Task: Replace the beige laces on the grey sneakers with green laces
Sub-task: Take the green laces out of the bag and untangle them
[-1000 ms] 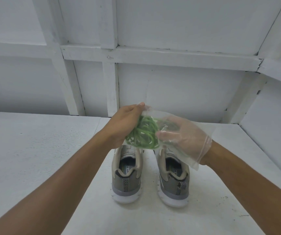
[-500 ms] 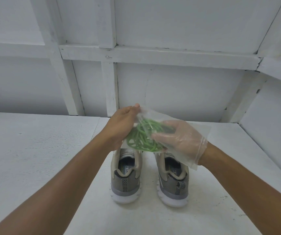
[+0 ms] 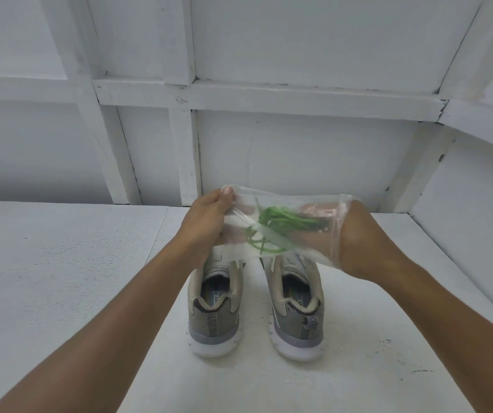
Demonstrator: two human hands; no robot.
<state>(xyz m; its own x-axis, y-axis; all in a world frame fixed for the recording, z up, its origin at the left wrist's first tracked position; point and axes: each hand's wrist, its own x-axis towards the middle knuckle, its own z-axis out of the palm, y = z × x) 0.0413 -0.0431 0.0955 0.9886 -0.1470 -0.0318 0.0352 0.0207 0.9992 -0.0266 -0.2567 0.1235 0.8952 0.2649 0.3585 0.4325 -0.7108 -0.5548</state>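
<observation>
Standing side by side on the white table [image 3: 60, 293], the grey sneakers [image 3: 214, 329] show their heels. Above them, a clear plastic bag [image 3: 278, 201]: left hand [image 3: 206, 222] pinches its edge, right hand [image 3: 355, 242] is inside, fingers curled round the green laces [image 3: 281, 220].

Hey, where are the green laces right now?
The green laces are centre of the head view, inside the plastic bag the left hand holds above the grey sneakers; the right hand is in the bag gripping them.
</observation>
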